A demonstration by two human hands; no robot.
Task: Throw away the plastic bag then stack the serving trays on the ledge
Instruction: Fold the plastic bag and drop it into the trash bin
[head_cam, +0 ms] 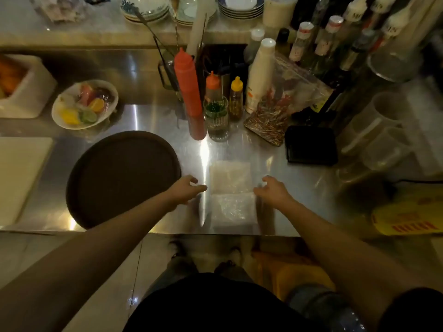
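1. Reaching toward the plastic bag (231, 195) is the step judged to be in hand; nothing is gripped yet. The bag lies flat on the steel counter (143, 116), close to the near edge, w/ a fold or seam across its middle.
2. The left hand (185, 189) is seen just left of the bag, fingers loosely curled and parted, empty; whether its fingertips touch the bag's edge can't be told.
3. The right hand (272, 190) is seen at the bag's right edge, also slack and empty, fingers bent toward the plastic. Contact can't be confirmed.
4. The round dark serving tray (122, 178) is found left of the bag, flat on the counter, partly crossed by the left forearm. It may be more than one tray stacked; this can't be told. It is untouched, so the stacking step is judged not yet begun.
5. Next move, as judged: the thin film needs to be pinched or gathered from both sides and lifted clear, then taken to a bin; none is clearly identified.
6. Farther back, a red squeeze bottle (188, 87), a glass (217, 118) and a fruit plate (85, 104) are seen, well apart from the bag.
7. Beyond these, the raised ledge (96, 32) w/ stacked dishes is seen; the tray's place is presumably there.
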